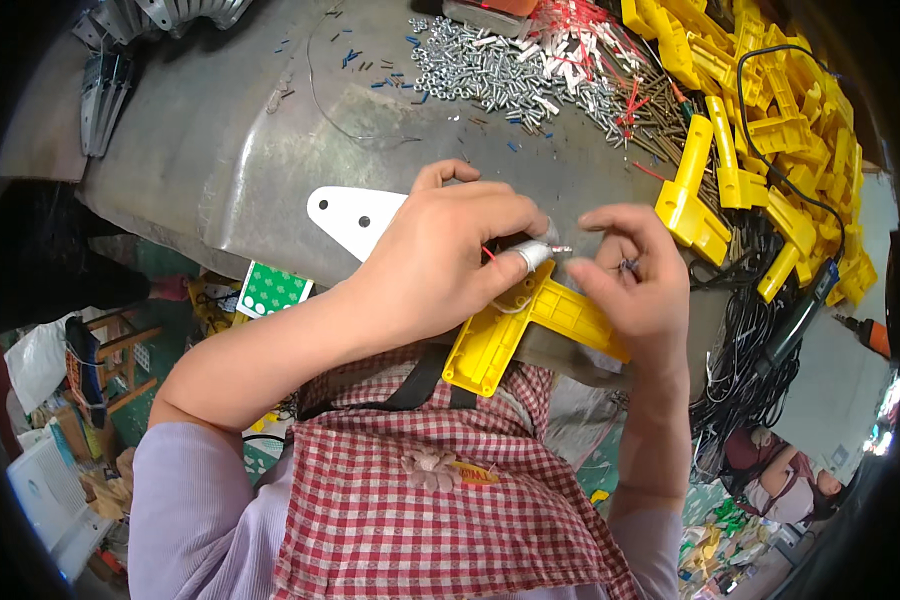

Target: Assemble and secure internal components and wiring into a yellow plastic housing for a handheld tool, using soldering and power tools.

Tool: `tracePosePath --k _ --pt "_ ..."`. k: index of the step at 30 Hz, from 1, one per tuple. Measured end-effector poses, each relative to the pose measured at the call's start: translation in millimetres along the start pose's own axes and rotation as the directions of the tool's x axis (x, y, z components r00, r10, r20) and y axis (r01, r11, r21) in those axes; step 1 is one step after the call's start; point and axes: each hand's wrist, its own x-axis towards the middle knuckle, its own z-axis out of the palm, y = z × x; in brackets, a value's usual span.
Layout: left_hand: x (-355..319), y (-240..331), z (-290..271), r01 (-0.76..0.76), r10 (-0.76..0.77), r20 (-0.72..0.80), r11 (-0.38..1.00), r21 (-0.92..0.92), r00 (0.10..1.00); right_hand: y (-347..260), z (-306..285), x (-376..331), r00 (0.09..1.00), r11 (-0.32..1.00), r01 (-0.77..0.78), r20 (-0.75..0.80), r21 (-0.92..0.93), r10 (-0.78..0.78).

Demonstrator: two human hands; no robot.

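Observation:
My left hand [445, 245] is closed, thumb and forefinger pinching a small metal-tipped piece [561, 249] with a bit of red wire [488, 254] beside it. White wrapping covers the thumb tip. Facing it, my right hand [638, 275] has curled fingers around a tiny dark-blue piece [627, 265], too small to name. Below both hands, a yellow T-shaped plastic housing half [490, 350] lies with its ribbed inside up at the table's near edge. A white tapered plate with black holes [342, 214] lies partly under my left hand.
Loose screws [480, 75] and brown pins [653, 120] are heaped on the grey metal table [210, 120]. Yellow plastic housings [770, 110] pile up at right, beside a black corded tool [805, 305] and black cables [745, 370]. Another person [780, 475] is at lower right.

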Motion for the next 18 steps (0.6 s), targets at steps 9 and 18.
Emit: tracePosePath --k 9,18 --pt "7 0 -3 -0.002 0.001 0.03 0.999 0.048 1.0 10 1 6 0.992 0.994 0.088 -0.079 -0.071 -0.094" --pt "3 -9 2 0.202 -0.21 -0.056 0.971 -0.126 0.976 7 -2 8 0.995 0.971 0.068 -0.059 -0.228 -0.083"
